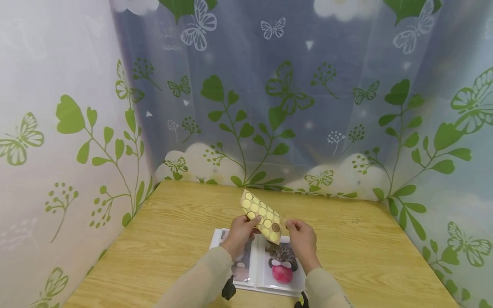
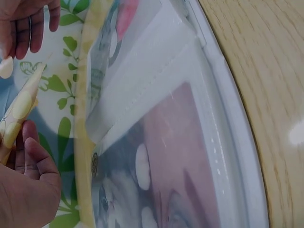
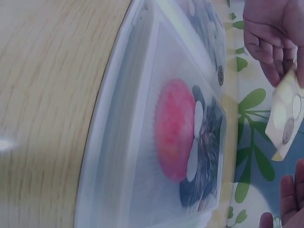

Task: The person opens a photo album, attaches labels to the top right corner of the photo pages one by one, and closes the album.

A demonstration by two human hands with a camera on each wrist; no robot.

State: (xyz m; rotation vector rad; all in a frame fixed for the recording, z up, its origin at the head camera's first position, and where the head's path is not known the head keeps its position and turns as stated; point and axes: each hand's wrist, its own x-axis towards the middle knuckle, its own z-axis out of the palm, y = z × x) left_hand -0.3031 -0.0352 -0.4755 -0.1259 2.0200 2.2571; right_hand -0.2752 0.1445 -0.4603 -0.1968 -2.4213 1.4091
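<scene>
My left hand [image 1: 240,235] pinches a sheet of round stickers [image 1: 262,214], its thumb over the front face. Most stickers are pale yellow; a brown circle shows near the sheet's right end. Just right of the sheet, my right hand [image 1: 303,240] has thumb and index finger together. In the left wrist view, a small pale round sticker [image 2: 6,67] is pinched at that hand's fingertips, apart from the sheet. Below both hands lies an open photo album [image 1: 257,267] with clear sleeves. In the right wrist view, a dark round sticker [image 3: 220,75] sits on the far page.
The album lies on a wood-grain table [image 1: 185,222]. Its right page holds a photo [image 1: 283,261] of a striped cat with a pink round object. Patterned cloth [image 1: 246,128] with leaves and butterflies hangs behind the table and at both sides.
</scene>
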